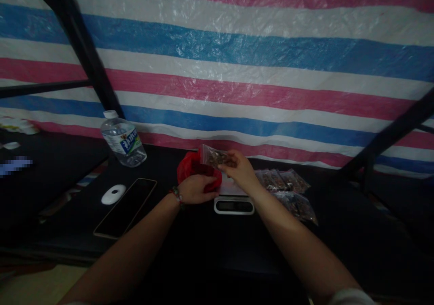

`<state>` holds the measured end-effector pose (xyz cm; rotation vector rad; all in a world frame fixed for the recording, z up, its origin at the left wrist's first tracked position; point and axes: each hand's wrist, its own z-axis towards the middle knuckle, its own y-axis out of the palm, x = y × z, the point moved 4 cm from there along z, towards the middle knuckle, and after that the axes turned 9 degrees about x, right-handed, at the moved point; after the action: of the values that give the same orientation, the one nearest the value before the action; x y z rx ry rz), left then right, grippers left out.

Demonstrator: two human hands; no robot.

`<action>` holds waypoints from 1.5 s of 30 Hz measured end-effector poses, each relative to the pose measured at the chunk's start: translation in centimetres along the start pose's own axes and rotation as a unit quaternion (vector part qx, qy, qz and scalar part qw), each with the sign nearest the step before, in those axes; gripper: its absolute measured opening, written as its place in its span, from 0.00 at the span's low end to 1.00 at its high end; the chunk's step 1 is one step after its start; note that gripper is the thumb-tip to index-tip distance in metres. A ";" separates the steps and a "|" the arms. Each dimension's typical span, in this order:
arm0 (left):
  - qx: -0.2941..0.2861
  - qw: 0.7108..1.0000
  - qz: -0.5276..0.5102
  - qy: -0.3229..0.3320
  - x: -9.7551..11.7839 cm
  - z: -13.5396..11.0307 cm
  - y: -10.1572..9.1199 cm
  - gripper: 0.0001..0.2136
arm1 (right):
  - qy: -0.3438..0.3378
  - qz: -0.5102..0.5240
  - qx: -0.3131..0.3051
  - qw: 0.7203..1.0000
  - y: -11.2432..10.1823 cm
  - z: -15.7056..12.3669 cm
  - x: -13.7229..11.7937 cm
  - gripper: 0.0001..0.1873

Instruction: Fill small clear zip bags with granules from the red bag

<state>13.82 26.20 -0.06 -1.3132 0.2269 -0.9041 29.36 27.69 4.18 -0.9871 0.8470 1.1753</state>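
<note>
Above the scale (233, 206) and the right edge of the red bag (185, 167), the small clear bag (214, 157) is stretching left to right, its clear edge pointing left. Your right hand (242, 169) is pinching its other end, forearm slanting inward; your left hand (194, 189) is resting back-up against the red bag, its grip unclear.

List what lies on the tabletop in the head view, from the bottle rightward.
Clear bottle → red bag → scale → small filled bags.
</note>
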 end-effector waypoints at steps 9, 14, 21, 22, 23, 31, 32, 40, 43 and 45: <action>0.023 0.999 -0.029 0.010 0.0 0.0 0.2 0.17 | -0.108 -0.211 -0.060 0.970 4.2 2.7 -1.1 0.10; 0.060 0.998 -0.023 0.001 -0.1 0.1 -0.6 0.16 | -0.130 -0.255 -0.036 0.958 3.9 2.1 -0.7 0.03; 0.249 0.961 0.046 -0.111 -1.8 -0.1 -2.9 0.13 | -0.147 -0.257 0.036 0.954 3.4 1.6 -0.5 0.04; 0.272 0.955 0.049 -0.108 -1.9 -0.1 -3.0 0.17 | -0.144 -0.247 0.041 0.957 3.4 1.6 -0.4 0.04; 0.284 0.952 0.050 -0.101 -2.0 -0.1 -3.1 0.26 | -0.139 -0.237 0.044 0.960 3.4 1.6 -0.3 0.04; 0.201 0.966 0.058 -0.151 -3.5 0.1 -1.5 0.45 | -0.128 -0.224 0.048 0.965 3.6 1.4 0.0 0.04; 0.201 0.966 0.062 -0.152 -3.6 0.1 -1.5 0.44 | -0.130 -0.227 0.049 0.964 3.6 1.4 0.0 0.04; 0.222 0.961 0.074 -0.149 -4.1 0.2 -1.2 0.43 | -0.105 -0.279 -0.004 0.954 3.9 1.2 0.0 0.06; 0.231 0.960 0.066 -0.144 -4.3 0.2 -1.1 0.45 | -0.112 -0.275 0.024 0.955 3.6 1.2 -0.2 0.05; 0.236 0.959 0.061 -0.143 -4.3 0.2 -1.1 0.45 | -0.123 -0.269 0.036 0.955 3.5 1.2 -0.4 0.05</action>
<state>10.62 29.32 -0.49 -0.9554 -0.1298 -0.6039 25.87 29.00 4.31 -0.9114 0.3804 0.7684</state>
